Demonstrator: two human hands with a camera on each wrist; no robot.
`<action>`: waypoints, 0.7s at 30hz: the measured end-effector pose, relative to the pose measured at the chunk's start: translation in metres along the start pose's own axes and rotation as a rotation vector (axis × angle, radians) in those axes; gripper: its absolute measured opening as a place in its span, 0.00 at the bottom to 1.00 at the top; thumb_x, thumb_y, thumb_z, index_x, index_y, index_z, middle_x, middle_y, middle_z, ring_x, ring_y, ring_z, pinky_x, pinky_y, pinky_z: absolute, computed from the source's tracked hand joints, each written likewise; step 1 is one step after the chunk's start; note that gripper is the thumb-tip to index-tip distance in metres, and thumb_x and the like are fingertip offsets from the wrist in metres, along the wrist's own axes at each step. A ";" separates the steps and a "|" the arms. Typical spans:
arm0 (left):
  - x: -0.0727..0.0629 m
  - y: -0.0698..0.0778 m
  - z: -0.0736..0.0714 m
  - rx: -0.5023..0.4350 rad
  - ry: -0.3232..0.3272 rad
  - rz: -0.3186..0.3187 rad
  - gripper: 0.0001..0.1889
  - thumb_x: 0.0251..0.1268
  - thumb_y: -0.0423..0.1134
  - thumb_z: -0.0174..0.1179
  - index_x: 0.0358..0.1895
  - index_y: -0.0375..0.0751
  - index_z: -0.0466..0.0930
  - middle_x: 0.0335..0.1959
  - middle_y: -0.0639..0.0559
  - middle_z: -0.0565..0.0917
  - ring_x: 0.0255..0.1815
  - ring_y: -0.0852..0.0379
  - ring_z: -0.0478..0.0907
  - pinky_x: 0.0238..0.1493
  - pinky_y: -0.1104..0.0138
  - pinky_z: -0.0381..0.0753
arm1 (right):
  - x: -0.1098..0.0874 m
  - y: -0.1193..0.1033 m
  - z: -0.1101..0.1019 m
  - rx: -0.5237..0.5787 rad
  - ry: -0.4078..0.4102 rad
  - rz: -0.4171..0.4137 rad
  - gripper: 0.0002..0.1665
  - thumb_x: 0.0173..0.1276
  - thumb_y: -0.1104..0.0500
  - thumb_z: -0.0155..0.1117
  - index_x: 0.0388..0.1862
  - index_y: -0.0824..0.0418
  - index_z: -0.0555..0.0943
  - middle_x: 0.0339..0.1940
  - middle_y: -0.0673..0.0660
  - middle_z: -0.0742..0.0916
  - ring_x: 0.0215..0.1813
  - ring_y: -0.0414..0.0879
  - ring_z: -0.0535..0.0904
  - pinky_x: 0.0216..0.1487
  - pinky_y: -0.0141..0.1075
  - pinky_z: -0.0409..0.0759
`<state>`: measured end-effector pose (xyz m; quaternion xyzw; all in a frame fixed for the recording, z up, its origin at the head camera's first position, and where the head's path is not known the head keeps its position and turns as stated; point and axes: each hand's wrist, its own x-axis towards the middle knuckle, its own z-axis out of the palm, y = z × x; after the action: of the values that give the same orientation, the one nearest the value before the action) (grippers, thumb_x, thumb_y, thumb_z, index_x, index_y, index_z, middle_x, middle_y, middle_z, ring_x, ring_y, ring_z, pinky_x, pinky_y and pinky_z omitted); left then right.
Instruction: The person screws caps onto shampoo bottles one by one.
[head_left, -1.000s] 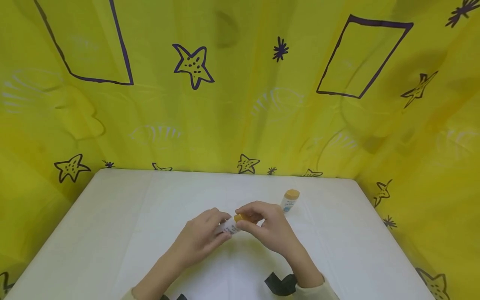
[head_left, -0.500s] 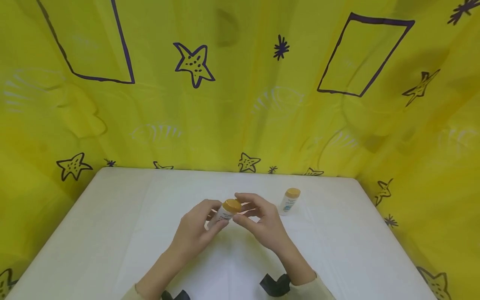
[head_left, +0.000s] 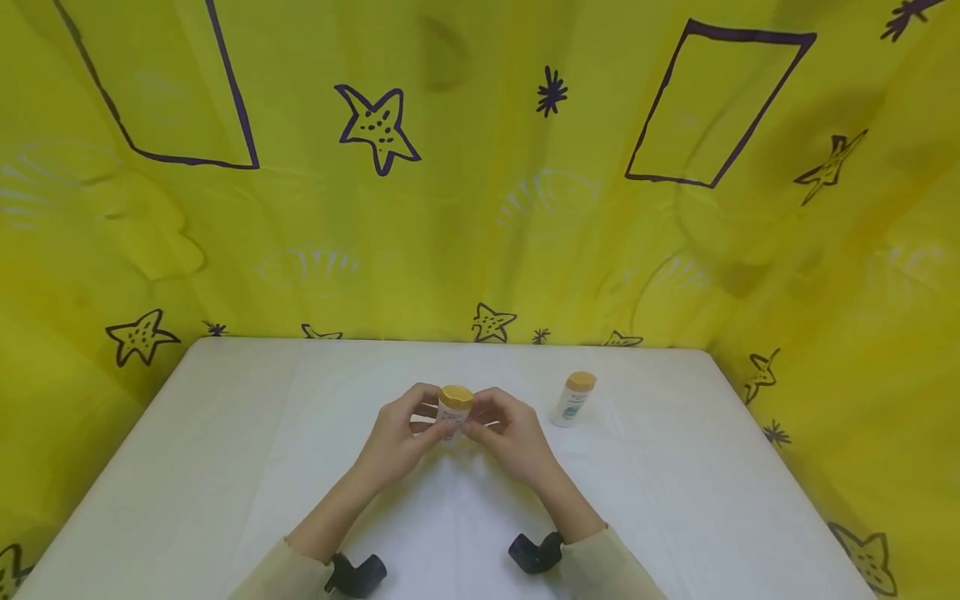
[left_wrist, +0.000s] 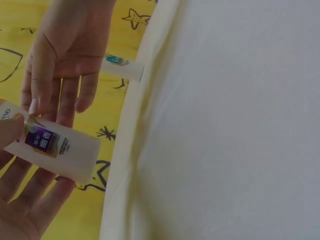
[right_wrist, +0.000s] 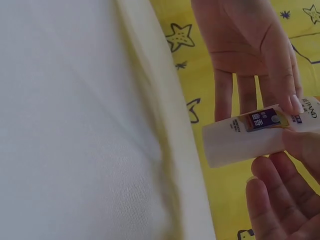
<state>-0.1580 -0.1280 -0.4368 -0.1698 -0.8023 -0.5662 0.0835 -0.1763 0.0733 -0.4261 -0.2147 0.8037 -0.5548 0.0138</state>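
A small white bottle point(head_left: 452, 410) with an orange-yellow cap and a purple label is held up over the table, cap upward, in the head view. My left hand point(head_left: 395, 435) grips it from the left, thumb on the front and fingers behind. From the other side my right hand point(head_left: 513, 435) pinches the same bottle, thumb against its front. Its label point(left_wrist: 42, 139) and white base show in the left wrist view. The right wrist view shows both thumbs on the bottle point(right_wrist: 245, 142). The cap is largely cut off in both wrist views.
A second white bottle point(head_left: 573, 402) with an orange-yellow cap stands on the white table point(head_left: 225, 467), right of my hands. Behind the table hangs a yellow curtain point(head_left: 465, 233) with starfish drawings. Black wrist mounts point(head_left: 358, 575) sit near both sleeves.
The held bottle has turned from slanting to nearly upright and risen slightly. My right hand has gone from its cap to its side. The second bottle has stayed put.
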 end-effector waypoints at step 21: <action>0.015 -0.030 -0.004 0.013 0.052 -0.171 0.17 0.64 0.38 0.68 0.54 0.44 0.75 0.54 0.50 0.83 0.52 0.49 0.81 0.51 0.61 0.85 | 0.033 0.035 0.018 -0.019 -0.022 0.041 0.15 0.66 0.63 0.69 0.52 0.58 0.81 0.47 0.55 0.87 0.46 0.47 0.85 0.49 0.36 0.84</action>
<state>-0.1829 -0.1379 -0.4576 -0.0854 -0.8149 -0.5704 0.0570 -0.2132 0.0552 -0.4575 -0.2043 0.8130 -0.5443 0.0321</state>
